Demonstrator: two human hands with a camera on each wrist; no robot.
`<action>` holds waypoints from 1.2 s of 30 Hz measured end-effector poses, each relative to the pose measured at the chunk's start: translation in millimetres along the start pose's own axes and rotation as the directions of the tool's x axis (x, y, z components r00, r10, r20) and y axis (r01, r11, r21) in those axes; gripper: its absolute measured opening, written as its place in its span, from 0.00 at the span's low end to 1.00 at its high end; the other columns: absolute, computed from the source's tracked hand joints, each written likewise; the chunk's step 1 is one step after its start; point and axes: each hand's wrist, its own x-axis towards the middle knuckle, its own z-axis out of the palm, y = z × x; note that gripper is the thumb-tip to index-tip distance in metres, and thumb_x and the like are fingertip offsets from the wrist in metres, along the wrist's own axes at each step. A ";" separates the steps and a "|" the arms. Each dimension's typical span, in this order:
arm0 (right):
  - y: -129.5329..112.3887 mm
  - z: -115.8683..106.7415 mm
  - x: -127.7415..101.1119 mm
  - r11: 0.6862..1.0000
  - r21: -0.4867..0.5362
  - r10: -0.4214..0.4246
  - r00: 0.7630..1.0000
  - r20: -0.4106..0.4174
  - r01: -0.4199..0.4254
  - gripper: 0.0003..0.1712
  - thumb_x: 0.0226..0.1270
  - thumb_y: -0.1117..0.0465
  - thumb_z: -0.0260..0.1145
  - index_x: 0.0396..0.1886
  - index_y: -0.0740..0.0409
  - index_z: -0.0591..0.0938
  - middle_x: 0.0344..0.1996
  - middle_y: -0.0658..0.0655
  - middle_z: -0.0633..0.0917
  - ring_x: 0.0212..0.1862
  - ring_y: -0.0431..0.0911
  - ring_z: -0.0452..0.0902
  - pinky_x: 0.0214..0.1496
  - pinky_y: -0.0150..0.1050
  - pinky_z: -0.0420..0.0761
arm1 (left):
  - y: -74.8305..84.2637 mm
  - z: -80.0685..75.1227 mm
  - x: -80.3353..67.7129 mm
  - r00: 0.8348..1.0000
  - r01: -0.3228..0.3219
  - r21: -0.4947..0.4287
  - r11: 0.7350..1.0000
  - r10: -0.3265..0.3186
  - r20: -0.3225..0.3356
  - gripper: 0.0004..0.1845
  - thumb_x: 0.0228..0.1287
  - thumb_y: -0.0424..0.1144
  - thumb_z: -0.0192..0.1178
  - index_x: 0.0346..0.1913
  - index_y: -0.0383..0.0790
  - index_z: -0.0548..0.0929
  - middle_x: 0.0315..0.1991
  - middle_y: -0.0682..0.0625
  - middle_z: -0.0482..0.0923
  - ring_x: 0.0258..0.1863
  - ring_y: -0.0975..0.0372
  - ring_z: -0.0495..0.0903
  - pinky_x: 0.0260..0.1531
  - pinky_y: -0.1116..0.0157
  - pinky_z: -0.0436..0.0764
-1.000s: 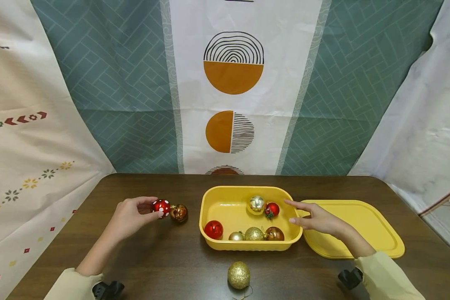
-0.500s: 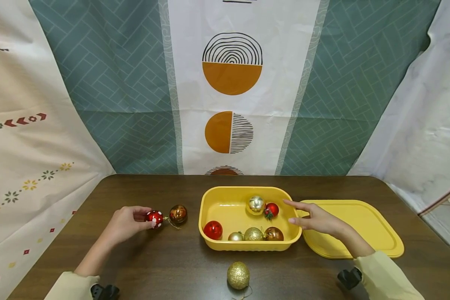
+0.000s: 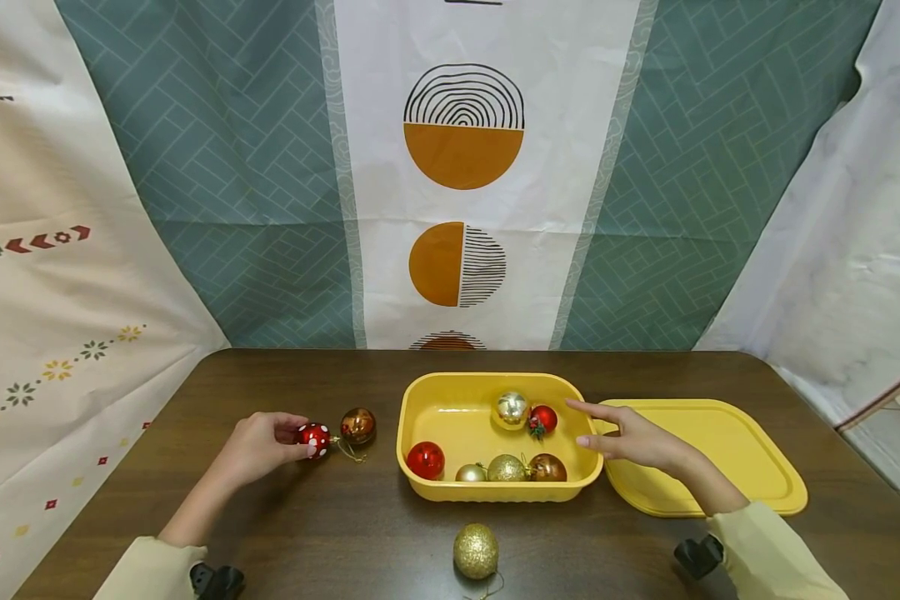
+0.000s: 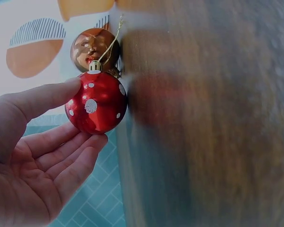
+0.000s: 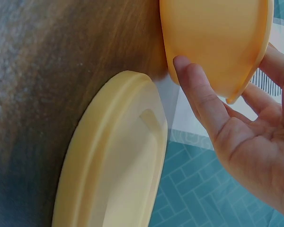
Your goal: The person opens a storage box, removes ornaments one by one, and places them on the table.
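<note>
Glitter covers the gold bauble [image 3: 476,551] lying nearest the person on the dark wooden table [image 3: 307,533], its thread trailing toward the table edge. Cream sleeves [image 3: 765,554] frame the bottom corners of the head view.

Farther in, the left hand [image 3: 258,446] pinches a red bauble with white dots [image 3: 314,439] between thumb and fingertips, low over the table and left of the tub. The left wrist view shows what the head view cannot: the thumb [image 4: 42,99] lies on one side of the dotted ball [image 4: 96,102] and the curled fingers cup it from below, with its silver cap pointing at the copper bauble [image 4: 94,47] just beyond. From the head view that copper bauble [image 3: 357,426] sits on the table just beside the dotted one.

The yellow plastic tub [image 3: 450,492] stands at the middle, holding a shiny red ball [image 3: 426,460], three gold or bronze balls along its near wall, and a silver ball [image 3: 512,407] beside a small red ball with a green sprig [image 3: 543,420] at the back. The right hand [image 3: 633,440] reaches over the tub's right end with fingers extended and holding nothing; the right wrist view shows its thumb touching the tub's outer wall [image 5: 213,42]. The yellow lid [image 3: 727,467] lies flat just right of the tub, under the right forearm.

Beyond the table hangs a patterned curtain [image 3: 465,167] with orange half-circles.
</note>
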 end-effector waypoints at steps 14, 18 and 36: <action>-1.9 0.0 0.3 1.000 0.011 -0.008 1.000 0.006 0.008 0.37 0.63 0.55 0.61 0.68 0.63 0.59 0.63 0.75 0.58 0.46 0.49 0.75 0.43 0.41 0.79 | 0.5 -0.9 -1.2 1.000 -0.013 0.006 1.000 0.013 0.001 0.25 0.45 0.41 0.71 0.44 0.26 0.80 0.35 0.40 0.82 0.34 0.54 0.81 0.31 0.59 0.79; -0.5 0.0 0.7 1.000 -0.001 -0.004 1.000 0.003 0.004 0.38 0.63 0.54 0.61 0.68 0.63 0.59 0.63 0.75 0.58 0.46 0.49 0.75 0.44 0.41 0.79 | 2.2 -2.9 -2.3 1.000 -0.011 -0.001 1.000 0.011 0.001 0.26 0.45 0.42 0.70 0.46 0.26 0.79 0.38 0.37 0.81 0.38 0.51 0.81 0.35 0.57 0.79; 0.7 0.1 0.6 1.000 -0.007 0.008 1.000 0.001 -0.008 0.36 0.63 0.55 0.61 0.67 0.62 0.60 0.63 0.75 0.58 0.49 0.53 0.73 0.45 0.44 0.79 | 70.7 -1.7 -1.9 0.991 -0.131 -0.141 0.981 0.127 -0.038 0.25 0.50 0.41 0.68 0.50 0.31 0.78 0.47 0.38 0.79 0.47 0.48 0.78 0.44 0.55 0.78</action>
